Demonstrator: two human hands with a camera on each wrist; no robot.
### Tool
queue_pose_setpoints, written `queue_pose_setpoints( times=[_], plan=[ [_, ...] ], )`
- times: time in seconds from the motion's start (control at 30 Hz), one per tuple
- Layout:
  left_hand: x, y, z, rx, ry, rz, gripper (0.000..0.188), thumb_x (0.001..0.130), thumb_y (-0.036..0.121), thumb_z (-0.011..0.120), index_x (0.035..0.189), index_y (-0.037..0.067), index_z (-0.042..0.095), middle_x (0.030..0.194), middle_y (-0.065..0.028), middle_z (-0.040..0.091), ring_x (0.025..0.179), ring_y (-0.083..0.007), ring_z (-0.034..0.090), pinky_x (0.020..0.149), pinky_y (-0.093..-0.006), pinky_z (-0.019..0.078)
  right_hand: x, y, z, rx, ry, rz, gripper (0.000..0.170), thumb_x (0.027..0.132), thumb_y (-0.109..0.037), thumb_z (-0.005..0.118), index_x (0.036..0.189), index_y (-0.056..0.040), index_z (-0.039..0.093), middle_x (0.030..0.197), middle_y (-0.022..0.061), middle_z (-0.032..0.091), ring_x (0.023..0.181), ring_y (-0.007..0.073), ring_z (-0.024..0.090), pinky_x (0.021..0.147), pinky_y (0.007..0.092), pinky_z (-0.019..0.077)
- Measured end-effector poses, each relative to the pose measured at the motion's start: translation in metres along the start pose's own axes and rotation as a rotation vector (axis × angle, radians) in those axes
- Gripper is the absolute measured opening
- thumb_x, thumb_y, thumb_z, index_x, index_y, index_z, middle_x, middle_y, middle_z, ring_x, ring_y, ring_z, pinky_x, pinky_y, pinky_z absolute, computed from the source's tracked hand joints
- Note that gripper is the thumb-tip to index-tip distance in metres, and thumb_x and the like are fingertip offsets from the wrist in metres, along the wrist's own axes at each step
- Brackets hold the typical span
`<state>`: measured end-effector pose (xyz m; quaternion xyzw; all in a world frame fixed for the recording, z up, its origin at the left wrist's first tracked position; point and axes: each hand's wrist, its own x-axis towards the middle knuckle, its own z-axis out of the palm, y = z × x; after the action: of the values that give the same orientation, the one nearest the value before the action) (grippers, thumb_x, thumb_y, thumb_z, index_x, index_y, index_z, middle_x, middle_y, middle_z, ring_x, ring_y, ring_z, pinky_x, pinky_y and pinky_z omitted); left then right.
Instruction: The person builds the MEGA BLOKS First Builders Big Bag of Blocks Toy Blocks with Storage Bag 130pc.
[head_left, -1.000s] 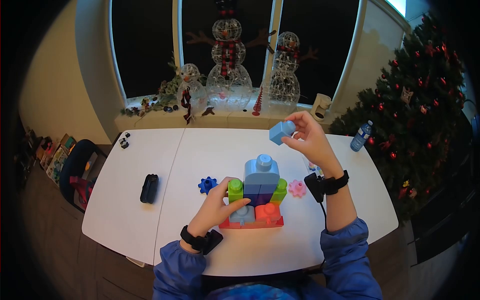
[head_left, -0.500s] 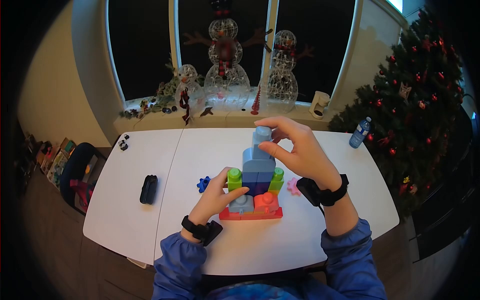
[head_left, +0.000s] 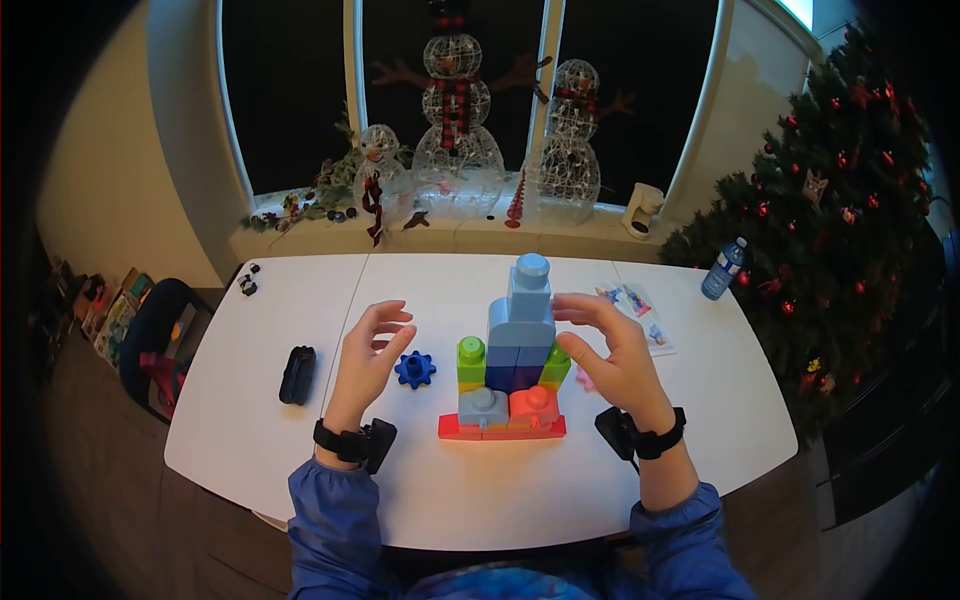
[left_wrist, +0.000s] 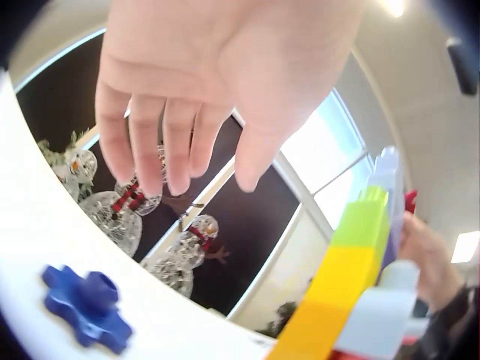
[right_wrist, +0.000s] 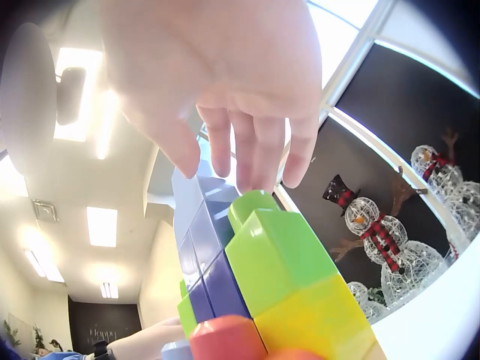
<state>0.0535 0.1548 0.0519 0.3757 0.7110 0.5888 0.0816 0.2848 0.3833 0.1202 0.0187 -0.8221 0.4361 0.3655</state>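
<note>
A tower of toy building blocks stands upright on the white table, with a small light blue block (head_left: 530, 283) at its top on a wider rounded light blue block (head_left: 521, 325). Below come dark blue blocks, flanked by green blocks (head_left: 471, 358). A grey block (head_left: 483, 405) and a coral block (head_left: 535, 402) sit in front on the red base (head_left: 462, 430). My left hand (head_left: 367, 355) hovers left of the tower, empty, fingers relaxed. Beside the tower's right side is my right hand (head_left: 615, 355), fingers loosely bent and holding nothing; its fingertips overlap the tower's edge in the head view.
A blue gear piece (head_left: 415, 370) lies left of the tower. A pink gear (head_left: 585, 378) is partly hidden behind my right hand. Picture sheets (head_left: 640, 312) lie behind that hand. A black case (head_left: 297, 375) is at left, a water bottle (head_left: 724, 268) at the far right.
The small light blue block came over in my right hand onto the tower's top and was let go. My right hand moved down and right; my left hand released the tower and moved left.
</note>
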Motion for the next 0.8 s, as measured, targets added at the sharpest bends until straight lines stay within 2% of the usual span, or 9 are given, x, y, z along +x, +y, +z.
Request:
queue_pose_setpoints(
  times=[0.03, 0.07, 0.13, 0.2, 0.4, 0.5, 0.6, 0.7, 0.8],
  plan=[
    [0.002, -0.005, -0.006, 0.133, 0.015, -0.050, 0.048, 0.095, 0.025, 0.076, 0.136, 0.005, 0.061, 0.121, -0.0088, 0.070, 0.109, -0.0187, 0.067, 0.087, -0.0350, 0.0541, -0.005, 0.005, 0.000, -0.058, -0.009, -0.027, 0.027, 0.094, -0.007, 0.073, 0.120, -0.0023, 0.067, 0.118, 0.0156, 0.073, 0.107, 0.0263, 0.072, 0.096, 0.0355, 0.0544],
    [0.003, -0.020, -0.004, 0.247, 0.035, 0.003, 0.038, 0.092, 0.025, 0.078, 0.122, 0.002, 0.070, 0.109, -0.0089, 0.073, 0.094, -0.0197, 0.070, 0.080, -0.0357, 0.0559, -0.010, 0.010, 0.000, -0.115, -0.016, -0.055, 0.022, 0.094, -0.006, 0.073, 0.114, -0.0017, 0.067, 0.115, 0.0155, 0.074, 0.105, 0.0266, 0.072, 0.094, 0.0353, 0.0547],
    [0.005, -0.044, -0.002, 0.516, -0.077, 0.041, 0.037, 0.090, 0.024, 0.081, 0.118, 0.002, 0.072, 0.108, -0.0112, 0.073, 0.091, -0.0224, 0.070, 0.079, -0.0363, 0.0563, -0.016, 0.011, 0.007, -0.182, -0.014, -0.060, 0.010, 0.092, -0.001, 0.073, 0.098, -0.0001, 0.065, 0.107, 0.0150, 0.074, 0.098, 0.0272, 0.072, 0.089, 0.0350, 0.0553],
    [0.005, -0.063, 0.004, 0.676, -0.130, 0.049, 0.034, 0.084, 0.023, 0.084, 0.110, 0.002, 0.075, 0.103, -0.0148, 0.073, 0.086, -0.0287, 0.069, 0.078, -0.0377, 0.0567, -0.023, 0.022, 0.015, -0.115, 0.023, -0.049, 0.010, 0.092, 0.000, 0.072, 0.100, -0.0005, 0.065, 0.107, 0.0149, 0.074, 0.099, 0.0272, 0.073, 0.089, 0.0348, 0.0556],
    [0.009, -0.065, 0.012, 0.797, -0.204, -0.024, 0.029, 0.081, 0.022, 0.083, 0.103, 0.004, 0.077, 0.101, -0.0146, 0.072, 0.091, -0.0335, 0.069, 0.080, -0.0411, 0.0563, -0.029, 0.032, 0.025, -0.033, 0.079, -0.005, 0.011, 0.093, 0.003, 0.070, 0.102, -0.0003, 0.065, 0.111, 0.0146, 0.075, 0.101, 0.0270, 0.073, 0.091, 0.0340, 0.0555],
    [0.002, -0.058, 0.012, 0.837, -0.162, 0.064, 0.029, 0.083, 0.019, 0.082, 0.106, 0.004, 0.073, 0.104, -0.0141, 0.072, 0.092, -0.0336, 0.069, 0.081, -0.0410, 0.0562, -0.031, 0.035, 0.029, -0.007, 0.102, -0.009, 0.010, 0.094, 0.004, 0.068, 0.103, 0.0003, 0.065, 0.112, 0.0144, 0.075, 0.102, 0.0260, 0.073, 0.092, 0.0336, 0.0554],
    [-0.010, -0.038, 0.006, 0.730, -0.046, 0.175, 0.032, 0.086, 0.014, 0.080, 0.111, 0.003, 0.063, 0.106, -0.0139, 0.070, 0.092, -0.0305, 0.070, 0.079, -0.0381, 0.0576, -0.031, 0.037, 0.031, -0.020, 0.118, -0.044, 0.010, 0.094, 0.005, 0.068, 0.103, 0.0007, 0.064, 0.112, 0.0145, 0.074, 0.102, 0.0250, 0.073, 0.092, 0.0333, 0.0554],
    [-0.036, -0.002, 0.001, 0.349, -0.043, 0.136, 0.034, 0.088, 0.008, 0.078, 0.113, 0.002, 0.055, 0.108, -0.0136, 0.067, 0.093, -0.0262, 0.070, 0.078, -0.0345, 0.0588, -0.032, 0.042, 0.031, 0.010, 0.123, -0.049, 0.010, 0.094, 0.005, 0.067, 0.103, 0.0010, 0.064, 0.113, 0.0146, 0.074, 0.103, 0.0244, 0.073, 0.092, 0.0331, 0.0553],
    [-0.068, 0.020, 0.002, 0.187, -0.067, 0.221, 0.040, 0.082, 0.003, 0.084, 0.110, 0.004, 0.055, 0.117, -0.0124, 0.060, 0.096, -0.0221, 0.066, 0.078, -0.0301, 0.0588, -0.033, 0.045, 0.033, 0.031, 0.130, -0.032, 0.010, 0.094, 0.006, 0.067, 0.103, 0.0013, 0.064, 0.114, 0.0149, 0.074, 0.103, 0.0241, 0.072, 0.092, 0.0328, 0.0552]
  ],
)
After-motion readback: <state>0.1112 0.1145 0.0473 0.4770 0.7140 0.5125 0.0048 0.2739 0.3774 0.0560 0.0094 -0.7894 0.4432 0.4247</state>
